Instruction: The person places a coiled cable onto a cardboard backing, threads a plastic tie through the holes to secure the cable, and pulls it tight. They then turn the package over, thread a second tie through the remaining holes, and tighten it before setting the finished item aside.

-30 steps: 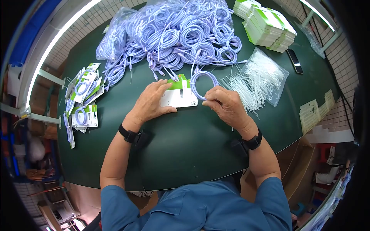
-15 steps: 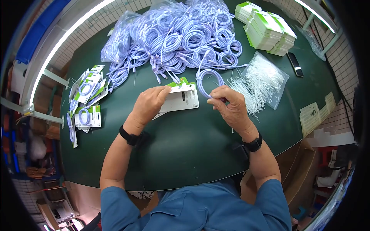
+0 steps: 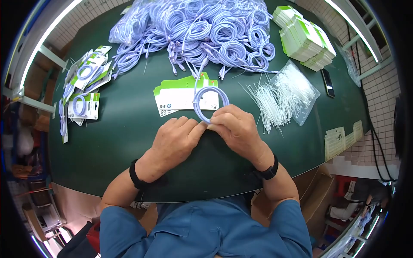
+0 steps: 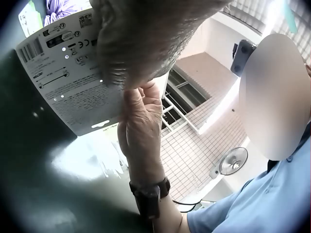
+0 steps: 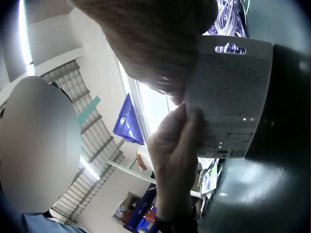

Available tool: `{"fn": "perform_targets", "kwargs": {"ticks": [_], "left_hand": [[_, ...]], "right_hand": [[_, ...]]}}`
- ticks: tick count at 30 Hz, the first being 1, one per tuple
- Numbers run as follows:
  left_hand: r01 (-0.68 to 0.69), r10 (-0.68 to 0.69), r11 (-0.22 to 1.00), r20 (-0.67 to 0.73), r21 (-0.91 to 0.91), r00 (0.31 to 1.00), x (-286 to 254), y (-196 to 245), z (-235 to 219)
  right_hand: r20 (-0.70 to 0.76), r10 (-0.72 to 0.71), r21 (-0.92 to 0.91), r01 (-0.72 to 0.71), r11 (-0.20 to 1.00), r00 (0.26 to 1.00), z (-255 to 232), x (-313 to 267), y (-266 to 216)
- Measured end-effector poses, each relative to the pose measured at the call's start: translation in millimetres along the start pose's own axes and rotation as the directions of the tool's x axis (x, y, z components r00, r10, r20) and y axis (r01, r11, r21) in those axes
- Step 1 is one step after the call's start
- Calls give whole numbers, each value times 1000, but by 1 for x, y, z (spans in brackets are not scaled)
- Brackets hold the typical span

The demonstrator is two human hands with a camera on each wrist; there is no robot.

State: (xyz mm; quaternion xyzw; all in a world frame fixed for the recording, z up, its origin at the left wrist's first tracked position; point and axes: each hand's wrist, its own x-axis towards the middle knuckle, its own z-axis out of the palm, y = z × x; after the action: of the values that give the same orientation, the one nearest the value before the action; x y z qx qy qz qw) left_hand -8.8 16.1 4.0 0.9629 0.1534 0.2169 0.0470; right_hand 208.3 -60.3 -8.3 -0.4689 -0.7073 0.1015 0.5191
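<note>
Bent fingers of the right hand [image 3: 238, 130] pinch the lower edge of a purple cable coil [image 3: 221, 93]. The left hand [image 3: 177, 141] has curled fingers, their tips meeting the right hand's at the bottom of the coil; the exact contact is hidden. Behind the coil, green and white cards [image 3: 183, 99] overlap. A printed card [image 4: 73, 77] with a hanging slot is beside the fingers in the left wrist view, where the right hand [image 4: 143, 136] shows. In the right wrist view the card [image 5: 233, 97] is beside the left hand [image 5: 172, 155].
Purple cables [image 3: 206, 32] are heaped at the back. Packed cards [image 3: 84, 75] lie at the left. Card stacks [image 3: 303, 38], a phone [image 3: 328, 83] and a plastic bag [image 3: 305, 96] with white ties [image 3: 273, 103] are at the right.
The left hand has let go of the cards and moved right and nearer the body to meet the right hand. The right hand has brought the coil left and nearer. The view has shifted.
</note>
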Motion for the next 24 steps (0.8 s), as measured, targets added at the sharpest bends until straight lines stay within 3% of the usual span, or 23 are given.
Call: {"fn": "perform_targets", "kwargs": {"ticks": [3,6,7,10,11,12,13,14,15,18,24], "left_hand": [[23,-23,999,-6,-36,1000,3,-7,5],[-119,64,987,-416,-109,907,15,-13,7],[-122,68,987,-411,-107,909,12,-9,5],[98,-253,847,-234,-522,939,-17,15,-5],[102,-251,849,-225,-519,942,-25,19,-3],[275,-443,543,7,-793,896,-35,23,4],[409,-521,131,288,-903,804,-38,26,8],[472,-466,-306,563,-827,683,-41,27,10],[474,-467,-308,565,-825,680,-44,27,12],[241,-348,-789,735,-565,582,-47,29,15],[162,-412,-802,728,-575,548,-46,41,12]], "right_hand": [[31,-1,-75,3,997,1000,10,-4,3],[-87,126,81,-119,990,988,15,-7,9],[-93,128,84,-121,989,987,15,-7,9],[-139,86,64,-77,995,987,16,-7,10],[-146,91,71,-81,994,985,17,-9,10],[-141,54,63,-46,997,989,17,-11,11],[-134,17,53,-10,999,991,17,-12,12],[-125,-20,43,26,999,992,17,-13,11],[-123,-17,46,23,999,992,17,-14,11],[2,-213,64,212,975,977,14,-16,6],[104,-274,49,270,962,956,9,-16,-2]]}}
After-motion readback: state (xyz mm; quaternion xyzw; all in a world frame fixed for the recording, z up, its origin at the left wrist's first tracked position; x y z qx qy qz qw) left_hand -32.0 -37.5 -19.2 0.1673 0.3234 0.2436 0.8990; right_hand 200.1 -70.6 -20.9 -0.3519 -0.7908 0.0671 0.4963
